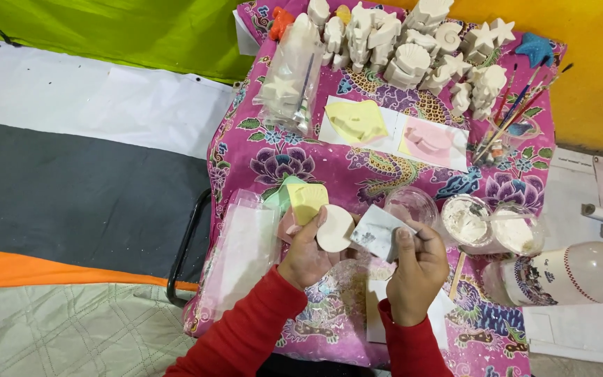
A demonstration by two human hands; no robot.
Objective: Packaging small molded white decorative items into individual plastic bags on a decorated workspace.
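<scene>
My left hand (306,253) holds a flat, round white plaster piece (334,228) by its edge, above the pink flowered tablecloth (273,157). My right hand (419,269) pinches a grey-white square of sandpaper (377,232), which sits right beside the plaster piece and touches its right side. Both sleeves are red. A yellow mould (307,200) and a green one lie just behind my left hand.
Several white plaster figures (399,49) stand at the table's far edge, with a clear bag of them (289,84). Yellow (355,120) and pink (428,141) moulds lie mid-table. Brushes in a cup (507,136), plaster tubs (465,220) and a plastic bottle (574,274) stand right.
</scene>
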